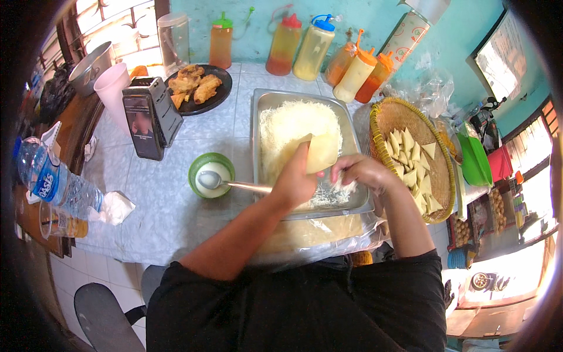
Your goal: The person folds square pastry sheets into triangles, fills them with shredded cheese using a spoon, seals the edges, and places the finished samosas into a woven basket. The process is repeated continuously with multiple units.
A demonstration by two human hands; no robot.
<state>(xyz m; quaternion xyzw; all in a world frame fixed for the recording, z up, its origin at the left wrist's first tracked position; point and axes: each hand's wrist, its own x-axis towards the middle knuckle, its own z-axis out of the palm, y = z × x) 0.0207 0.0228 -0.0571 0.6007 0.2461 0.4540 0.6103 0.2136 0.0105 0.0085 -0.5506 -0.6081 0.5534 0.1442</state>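
Observation:
My left hand (291,183) grips a thin, pale yellow pastry wrapper (324,155), folded into a cone, above a rectangular metal tray (257,126). In the tray lies a heap of fine white shreds (299,117), perhaps grated cheese or vermicelli. Low over the tray's near right part, my right hand (369,173) has its fingers pinched together on some of these shreds. Left of the tray stands a green bowl (193,178) with white paste. A metal spoon (243,186) rests in it, its handle reaching toward my left wrist. Folded pastry triangles (412,154) fill part of a round woven basket (448,188) on the right.
Several sauce bottles (315,51) line the wall. Fried food on a black plate (218,101), a phone (143,128) on a stand and a pink cup (111,88) stand at back left. A water bottle (67,188) lies at the left edge. Plastic-wrapped sheets (319,230) lie before the tray.

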